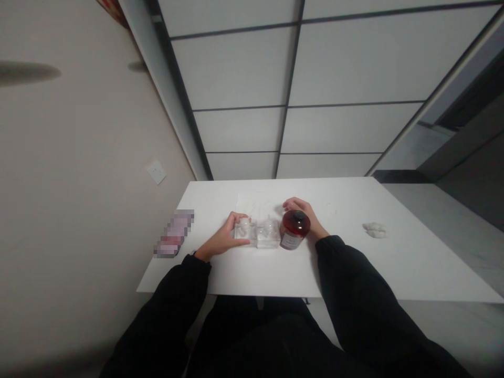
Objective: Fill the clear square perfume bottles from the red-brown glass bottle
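Head view, left fingers on case, right fingers behind bottle

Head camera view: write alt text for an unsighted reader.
Two bare hands at a white table: the left hand rests on a clear container beside a second one, and the right hand curves around a dark red bottle.

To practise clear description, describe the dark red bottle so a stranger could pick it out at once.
On the white table, find the row of things in its middle. At the row's right end, next to the clear containers, stands a dark red bottle with a dark cap; it alone is coloured, and the right hand curves over it.
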The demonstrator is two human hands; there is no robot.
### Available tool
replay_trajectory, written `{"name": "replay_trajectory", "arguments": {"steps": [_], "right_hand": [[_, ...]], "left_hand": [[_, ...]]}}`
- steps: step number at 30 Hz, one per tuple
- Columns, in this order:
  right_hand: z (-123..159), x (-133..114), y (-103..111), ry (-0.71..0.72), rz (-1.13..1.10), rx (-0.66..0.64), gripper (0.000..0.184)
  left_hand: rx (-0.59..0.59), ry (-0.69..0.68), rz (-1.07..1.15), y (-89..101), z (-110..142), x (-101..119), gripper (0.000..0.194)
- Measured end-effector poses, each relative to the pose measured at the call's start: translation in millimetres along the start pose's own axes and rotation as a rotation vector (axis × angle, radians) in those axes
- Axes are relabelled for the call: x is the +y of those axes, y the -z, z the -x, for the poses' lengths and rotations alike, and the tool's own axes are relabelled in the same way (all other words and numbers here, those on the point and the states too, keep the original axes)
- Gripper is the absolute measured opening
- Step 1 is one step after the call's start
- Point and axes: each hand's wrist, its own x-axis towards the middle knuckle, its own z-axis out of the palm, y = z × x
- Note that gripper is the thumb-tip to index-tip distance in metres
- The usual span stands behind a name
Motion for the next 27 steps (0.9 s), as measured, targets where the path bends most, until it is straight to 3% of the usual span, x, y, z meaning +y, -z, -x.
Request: {"name": "replay_trajectory", "arguments": {"steps": [10, 15, 18, 23, 27], "right_hand": [[2.0, 1.2, -0.7, -0.026, -0.032, -0.010, 0.039], [1.4, 0.7, -1.9, -0.030, -0.046, -0.013, 0.039], [0.4, 0.9, -3.3, -0.030, -0.068, -0.009, 0.039], [-0.5, 2.2, -4.0, -0.016, -0.099, -0.010, 0.041], [-1.4, 5.8, -3.5, 0.001, -0.106, -0.004, 0.041]], "left_hand": [[0.004, -0.009, -0.001, -0.4, 0.2, -0.5, 0.064], [0.033, -0.059, 0.088, 0.9, 1.3, -1.2, 0.083], [0.123, -0.104, 0.058, 2.0, 2.0, 0.0, 0.078], [0.307, -0.124, -0.035, -2.0, -0.6, 2.5, 0.048], [0.438, -0.156, 0.018, -2.3, -4.1, 4.8, 0.048]]}}
